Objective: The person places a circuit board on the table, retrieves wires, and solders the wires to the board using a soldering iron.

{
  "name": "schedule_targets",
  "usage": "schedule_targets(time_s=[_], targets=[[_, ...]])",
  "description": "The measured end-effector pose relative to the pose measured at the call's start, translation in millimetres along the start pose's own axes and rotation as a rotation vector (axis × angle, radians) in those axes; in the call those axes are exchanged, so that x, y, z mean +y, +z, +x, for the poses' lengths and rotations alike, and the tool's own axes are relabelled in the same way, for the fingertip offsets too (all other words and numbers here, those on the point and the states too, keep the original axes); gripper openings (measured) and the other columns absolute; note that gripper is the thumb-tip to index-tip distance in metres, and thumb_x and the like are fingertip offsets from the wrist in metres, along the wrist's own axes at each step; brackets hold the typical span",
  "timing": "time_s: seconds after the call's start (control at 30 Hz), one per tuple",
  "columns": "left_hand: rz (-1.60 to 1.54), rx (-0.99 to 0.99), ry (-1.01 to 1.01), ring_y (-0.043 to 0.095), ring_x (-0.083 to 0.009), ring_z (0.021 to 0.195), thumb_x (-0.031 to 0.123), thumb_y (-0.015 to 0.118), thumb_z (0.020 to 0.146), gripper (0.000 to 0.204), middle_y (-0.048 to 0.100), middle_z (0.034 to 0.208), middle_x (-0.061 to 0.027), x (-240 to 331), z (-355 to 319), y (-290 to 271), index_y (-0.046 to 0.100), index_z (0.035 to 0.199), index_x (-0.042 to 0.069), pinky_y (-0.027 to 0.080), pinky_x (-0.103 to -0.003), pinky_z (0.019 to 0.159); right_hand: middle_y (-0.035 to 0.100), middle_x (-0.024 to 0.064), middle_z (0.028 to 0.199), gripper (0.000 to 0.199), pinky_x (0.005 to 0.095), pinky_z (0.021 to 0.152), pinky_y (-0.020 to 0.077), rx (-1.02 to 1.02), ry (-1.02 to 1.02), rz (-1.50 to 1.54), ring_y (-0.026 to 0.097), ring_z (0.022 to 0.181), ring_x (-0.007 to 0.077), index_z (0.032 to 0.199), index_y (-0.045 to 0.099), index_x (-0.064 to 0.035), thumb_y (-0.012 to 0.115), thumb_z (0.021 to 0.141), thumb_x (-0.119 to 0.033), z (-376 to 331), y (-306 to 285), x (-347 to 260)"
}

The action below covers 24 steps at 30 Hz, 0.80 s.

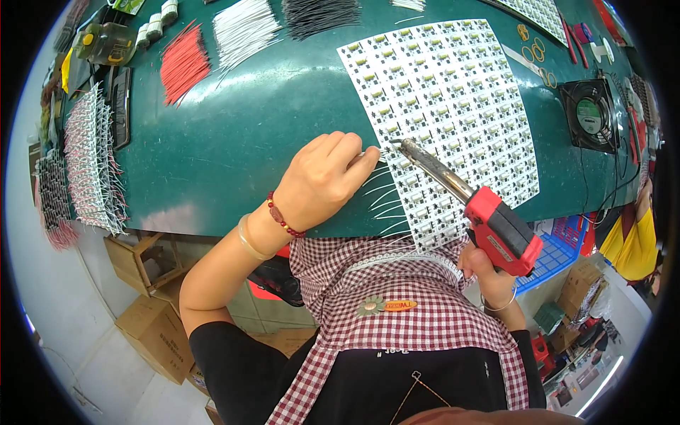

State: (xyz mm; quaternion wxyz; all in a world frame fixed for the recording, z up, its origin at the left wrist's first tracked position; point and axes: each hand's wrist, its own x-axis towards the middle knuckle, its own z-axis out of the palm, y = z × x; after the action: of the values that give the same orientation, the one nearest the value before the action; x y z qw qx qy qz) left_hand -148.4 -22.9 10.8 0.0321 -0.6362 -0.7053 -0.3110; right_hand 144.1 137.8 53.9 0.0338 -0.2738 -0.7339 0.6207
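Currently the left hand (322, 185) rests on the green tabletop (234, 149), fingers curled shut, pinching a short white wire (374, 152) at its tip against the near-left edge of the white panel of small circuit boards (453, 106). The right hand (489, 273), at about 4 o'clock from the left, is closed around the red grip of a soldering iron (471, 205); its metal tip sits at the same panel edge, just beside the pinched wire end.

More white wires (386, 202) already fan out from the panel edge at 5 o'clock of the left hand. Bundles of cut wire lie well apart at 12 o'clock: red (184, 64), white (244, 28), black (319, 14). A small fan (589, 115) stands at 3 o'clock; finished wired pieces (88, 163) are stacked at 9 o'clock.

Risks, as judged: the fingertips are very near the hot tip, so a slip could burn them. A wire drifting while being joined could give a weak joint or bridge neighbouring pads. The left wrist could drag the attached wires.
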Motion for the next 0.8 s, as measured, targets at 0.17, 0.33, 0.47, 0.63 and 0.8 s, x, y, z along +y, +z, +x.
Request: schedule_targets(time_s=[0.17,0.33,0.47,0.63,0.8], targets=[[-0.079,0.017,-0.034,0.057,-0.0196,0.065,-0.004,0.067,0.071,0.028,0.054,0.077,-0.0056,-3,0,-1,0.07,0.098,0.002,0.048,-0.031,0.055,0.055,0.0051,0.067,0.045,0.0326,0.059,0.0485,0.023,0.082,0.029,0.052,0.055,0.0142,0.132,0.048,0.0057,0.063,0.097,-0.018,2,8,-7],[-0.135,0.025,-0.082,0.058,-0.0197,0.064,-0.008,0.068,0.071,0.03,0.056,0.076,-0.0059,-5,0,-2,0.07,0.099,0.003,0.049,-0.031,0.054,0.055,0.0056,0.066,0.042,0.0329,0.059,0.0487,0.012,0.044,0.021,0.052,0.055,0.0145,0.13,0.049,0.0057,0.062,0.097,-0.017,4,8,-9],[-0.138,0.02,-0.074,0.058,-0.0199,0.063,-0.008,0.067,0.072,0.029,0.056,0.076,-0.006,-5,1,-1,0.07,0.098,0.003,0.049,-0.031,0.054,0.054,0.0059,0.064,0.037,0.0334,0.059,0.0489,0.007,0.05,0.019,0.052,0.055,0.0149,0.123,0.052,0.0054,0.062,0.097,-0.018,4,7,-9],[-0.166,0.027,-0.09,0.059,-0.0198,0.064,-0.008,0.067,0.072,0.028,0.056,0.077,-0.0061,-4,1,-1,0.071,0.098,0.004,0.05,-0.031,0.055,0.054,0.0061,0.064,0.032,0.0337,0.059,0.0492,0.021,0.057,0.025,0.052,0.055,0.0153,0.116,0.054,0.005,0.063,0.097,-0.02,4,8,-11],[-0.176,0.022,-0.105,0.06,-0.0199,0.064,-0.008,0.068,0.073,0.027,0.056,0.077,-0.0064,-4,1,0,0.071,0.098,0.004,0.05,-0.031,0.055,0.055,0.0066,0.063,0.033,0.0339,0.059,0.0496,0.014,0.079,0.032,0.053,0.055,0.0156,0.117,0.054,0.0053,0.063,0.097,-0.02,5,8,-15]])
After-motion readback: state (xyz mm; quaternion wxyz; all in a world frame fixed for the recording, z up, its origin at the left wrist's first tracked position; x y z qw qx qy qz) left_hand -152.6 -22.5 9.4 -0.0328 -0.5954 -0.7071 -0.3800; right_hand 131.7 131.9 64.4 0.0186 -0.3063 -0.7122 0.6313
